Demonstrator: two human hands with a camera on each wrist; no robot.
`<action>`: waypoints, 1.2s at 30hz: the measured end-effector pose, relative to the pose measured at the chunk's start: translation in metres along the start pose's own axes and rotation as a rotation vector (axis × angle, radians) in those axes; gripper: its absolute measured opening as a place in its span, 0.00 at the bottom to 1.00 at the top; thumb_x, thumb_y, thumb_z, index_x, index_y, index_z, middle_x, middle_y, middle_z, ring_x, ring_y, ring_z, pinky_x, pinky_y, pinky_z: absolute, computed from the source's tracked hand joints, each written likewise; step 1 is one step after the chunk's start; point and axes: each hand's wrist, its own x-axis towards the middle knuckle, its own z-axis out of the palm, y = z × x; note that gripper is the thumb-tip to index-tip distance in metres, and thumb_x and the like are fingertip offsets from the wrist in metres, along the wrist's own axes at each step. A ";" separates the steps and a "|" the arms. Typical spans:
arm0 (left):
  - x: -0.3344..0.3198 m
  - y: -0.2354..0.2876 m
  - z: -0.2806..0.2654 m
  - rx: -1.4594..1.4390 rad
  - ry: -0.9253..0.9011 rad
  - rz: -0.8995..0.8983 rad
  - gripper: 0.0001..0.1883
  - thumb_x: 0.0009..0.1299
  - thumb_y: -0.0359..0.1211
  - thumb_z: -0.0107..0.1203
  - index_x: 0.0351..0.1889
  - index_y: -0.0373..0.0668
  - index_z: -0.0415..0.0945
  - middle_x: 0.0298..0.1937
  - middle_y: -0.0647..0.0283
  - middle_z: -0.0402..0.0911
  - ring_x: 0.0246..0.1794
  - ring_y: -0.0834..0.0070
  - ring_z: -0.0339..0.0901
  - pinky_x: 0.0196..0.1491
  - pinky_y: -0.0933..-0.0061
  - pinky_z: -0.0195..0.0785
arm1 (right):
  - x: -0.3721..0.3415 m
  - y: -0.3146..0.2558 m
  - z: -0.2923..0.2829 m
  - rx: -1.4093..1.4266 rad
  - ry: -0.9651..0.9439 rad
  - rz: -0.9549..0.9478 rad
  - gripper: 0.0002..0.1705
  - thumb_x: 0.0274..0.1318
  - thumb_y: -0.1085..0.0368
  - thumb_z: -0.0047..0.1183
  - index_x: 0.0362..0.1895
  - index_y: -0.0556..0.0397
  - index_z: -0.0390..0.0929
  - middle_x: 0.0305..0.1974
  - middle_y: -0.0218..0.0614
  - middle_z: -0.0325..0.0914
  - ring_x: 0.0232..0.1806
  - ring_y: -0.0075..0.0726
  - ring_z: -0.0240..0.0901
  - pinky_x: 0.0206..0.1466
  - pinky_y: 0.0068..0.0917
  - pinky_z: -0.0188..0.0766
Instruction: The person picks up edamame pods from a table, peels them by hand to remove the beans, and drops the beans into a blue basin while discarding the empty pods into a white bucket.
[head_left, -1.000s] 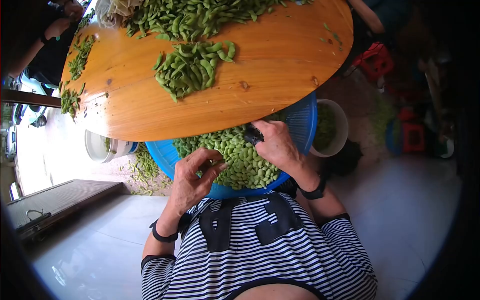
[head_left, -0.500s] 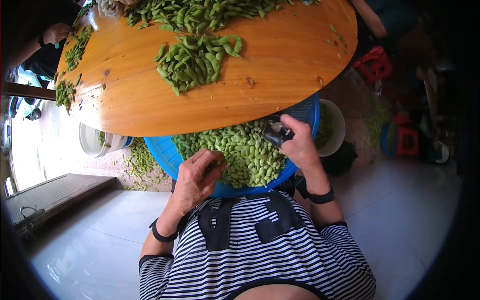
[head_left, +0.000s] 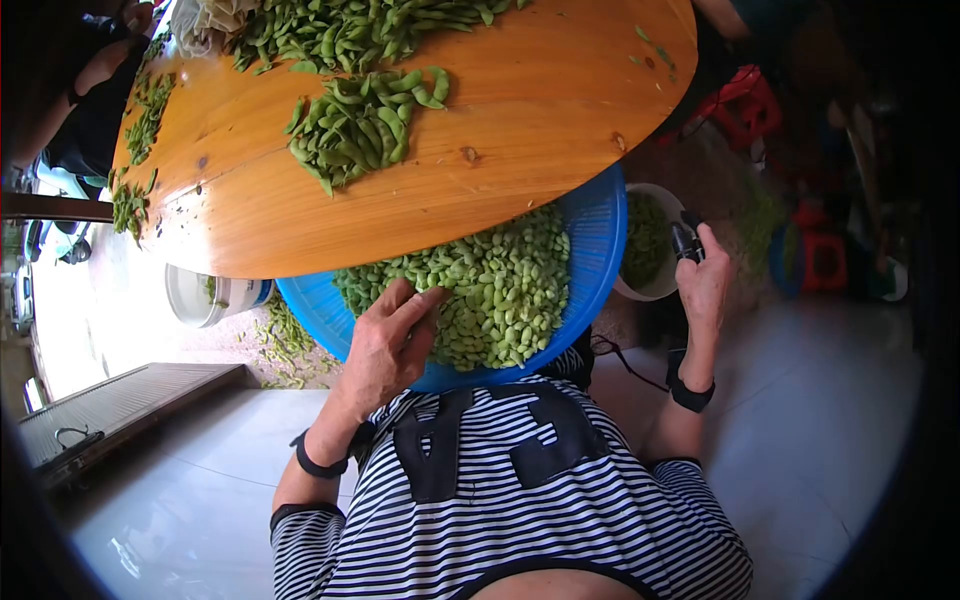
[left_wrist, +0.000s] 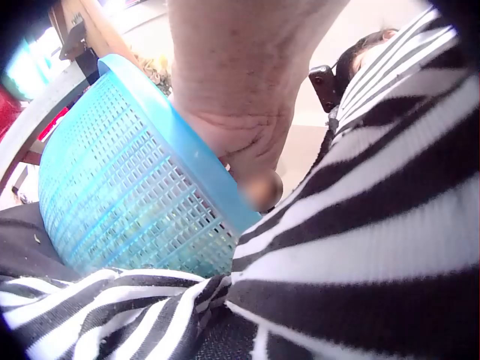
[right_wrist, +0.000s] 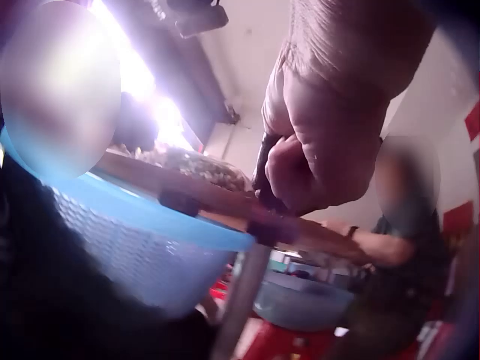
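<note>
My left hand [head_left: 385,335] is over the near left part of a blue basket [head_left: 597,240], fingers bent above a heap of shelled green beans [head_left: 500,290]. Whether anything is between its fingertips I cannot tell. My right hand [head_left: 706,285] grips a small black tool [head_left: 684,243] out to the right of the basket. The tool's end overlaps a white bucket [head_left: 632,292] holding green pods or husks. In the right wrist view, curled fingers [right_wrist: 296,176] wrap the dark tool. The left wrist view shows the basket's slotted side [left_wrist: 142,180]; the left fingertips are hidden.
An orange wooden table [head_left: 520,110] overhangs the basket's far side, with a small pile of bean pods [head_left: 355,130] and a larger heap [head_left: 350,35] behind. Another white bucket [head_left: 205,297] stands left, near scattered husks [head_left: 285,340]. Other people's arms [head_left: 100,68] show at the table's edges.
My right hand, with the black tool, has moved right from over the basket to beside the white bucket. My left hand stays over the beans, its fingers shifted slightly.
</note>
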 end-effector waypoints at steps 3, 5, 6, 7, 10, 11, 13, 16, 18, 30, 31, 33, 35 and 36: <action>0.017 0.003 0.002 0.120 -0.033 0.138 0.10 0.60 0.18 0.51 0.39 0.35 0.73 0.31 0.52 0.69 0.30 0.54 0.72 0.31 0.60 0.67 | -0.007 -0.008 0.014 0.203 -0.109 0.145 0.27 0.40 0.74 0.43 0.49 0.71 0.73 0.31 0.51 0.77 0.33 0.32 0.73 0.43 0.24 0.69; 0.029 0.005 0.005 0.202 -0.097 0.239 0.11 0.59 0.17 0.50 0.40 0.36 0.70 0.32 0.51 0.68 0.31 0.51 0.71 0.31 0.56 0.66 | -0.010 -0.017 0.023 0.408 -0.239 0.154 0.20 0.44 0.76 0.43 0.44 0.67 0.75 0.29 0.34 0.75 0.31 0.25 0.66 0.40 0.23 0.68; 0.034 0.006 0.006 0.192 -0.136 0.209 0.12 0.62 0.17 0.49 0.43 0.36 0.70 0.34 0.51 0.71 0.35 0.49 0.72 0.35 0.57 0.66 | -0.009 -0.030 0.022 0.554 -0.297 0.138 0.15 0.51 0.74 0.50 0.45 0.64 0.75 0.31 0.27 0.74 0.33 0.19 0.65 0.39 0.20 0.67; 0.038 0.007 0.009 0.201 -0.142 0.209 0.12 0.62 0.17 0.49 0.43 0.36 0.70 0.34 0.51 0.71 0.35 0.49 0.72 0.35 0.57 0.66 | -0.010 -0.030 0.025 0.564 -0.295 0.143 0.15 0.51 0.74 0.50 0.45 0.64 0.75 0.31 0.27 0.74 0.33 0.19 0.65 0.39 0.20 0.67; 0.050 0.007 0.021 0.440 -0.209 0.102 0.15 0.60 0.19 0.50 0.46 0.37 0.70 0.37 0.47 0.76 0.39 0.48 0.75 0.36 0.53 0.69 | -0.011 -0.027 0.035 0.704 -0.448 0.119 0.18 0.54 0.60 0.59 0.42 0.63 0.76 0.29 0.23 0.73 0.32 0.14 0.64 0.37 0.18 0.66; 0.050 0.004 0.021 0.440 -0.221 0.102 0.15 0.60 0.19 0.50 0.46 0.37 0.70 0.37 0.47 0.76 0.39 0.48 0.75 0.36 0.53 0.69 | -0.016 -0.026 0.043 0.810 -0.411 -0.017 0.25 0.51 0.51 0.59 0.39 0.64 0.75 0.26 0.25 0.73 0.29 0.16 0.63 0.34 0.20 0.65; 0.052 0.001 0.031 0.614 -0.095 0.211 0.16 0.59 0.21 0.51 0.46 0.37 0.72 0.36 0.48 0.76 0.38 0.48 0.75 0.37 0.54 0.70 | -0.019 -0.030 0.049 0.753 -0.350 0.003 0.31 0.48 0.44 0.57 0.37 0.65 0.74 0.24 0.30 0.72 0.27 0.18 0.63 0.32 0.21 0.65; 0.056 -0.010 0.037 0.658 -0.059 0.228 0.15 0.58 0.21 0.51 0.44 0.37 0.75 0.37 0.49 0.77 0.38 0.49 0.76 0.37 0.55 0.70 | -0.018 -0.032 0.044 0.643 -0.354 -0.085 0.09 0.49 0.69 0.56 0.31 0.61 0.72 0.23 0.23 0.70 0.27 0.14 0.59 0.29 0.18 0.60; 0.057 -0.012 0.040 0.627 -0.025 0.246 0.14 0.58 0.22 0.52 0.43 0.37 0.76 0.36 0.50 0.77 0.38 0.50 0.76 0.36 0.56 0.70 | -0.021 -0.032 0.042 0.606 -0.351 -0.057 0.08 0.49 0.71 0.57 0.31 0.61 0.72 0.22 0.24 0.70 0.27 0.14 0.59 0.29 0.18 0.60; 0.054 -0.011 0.040 0.566 -0.055 0.159 0.12 0.59 0.26 0.57 0.42 0.41 0.79 0.33 0.55 0.77 0.34 0.54 0.76 0.35 0.57 0.70 | -0.031 -0.032 0.048 0.612 -0.324 -0.032 0.07 0.50 0.74 0.59 0.33 0.62 0.73 0.24 0.25 0.72 0.28 0.12 0.62 0.30 0.17 0.62; 0.054 -0.010 0.041 0.587 -0.066 0.131 0.12 0.59 0.26 0.57 0.42 0.42 0.79 0.33 0.55 0.78 0.34 0.53 0.77 0.35 0.57 0.70 | -0.032 -0.031 0.049 0.615 -0.321 -0.039 0.07 0.50 0.74 0.59 0.33 0.62 0.74 0.25 0.25 0.72 0.28 0.12 0.62 0.31 0.16 0.63; 0.053 -0.007 0.041 0.603 -0.078 0.105 0.12 0.59 0.27 0.57 0.42 0.42 0.79 0.34 0.54 0.78 0.34 0.53 0.77 0.35 0.57 0.70 | -0.034 -0.027 0.048 0.579 -0.337 -0.035 0.07 0.50 0.74 0.59 0.33 0.62 0.74 0.25 0.25 0.73 0.28 0.12 0.62 0.31 0.16 0.63; 0.055 -0.006 0.042 0.621 -0.089 0.080 0.12 0.60 0.28 0.57 0.42 0.42 0.79 0.34 0.54 0.78 0.35 0.53 0.77 0.36 0.56 0.70 | -0.034 -0.027 0.048 0.544 -0.354 -0.033 0.08 0.50 0.74 0.59 0.34 0.62 0.74 0.25 0.25 0.73 0.29 0.13 0.63 0.32 0.16 0.64; 0.057 -0.007 0.042 0.651 -0.109 0.084 0.12 0.59 0.28 0.57 0.43 0.42 0.79 0.34 0.53 0.78 0.35 0.53 0.77 0.37 0.55 0.70 | -0.033 -0.029 0.048 0.581 -0.347 -0.034 0.07 0.50 0.75 0.58 0.34 0.62 0.74 0.25 0.25 0.73 0.28 0.12 0.62 0.31 0.16 0.63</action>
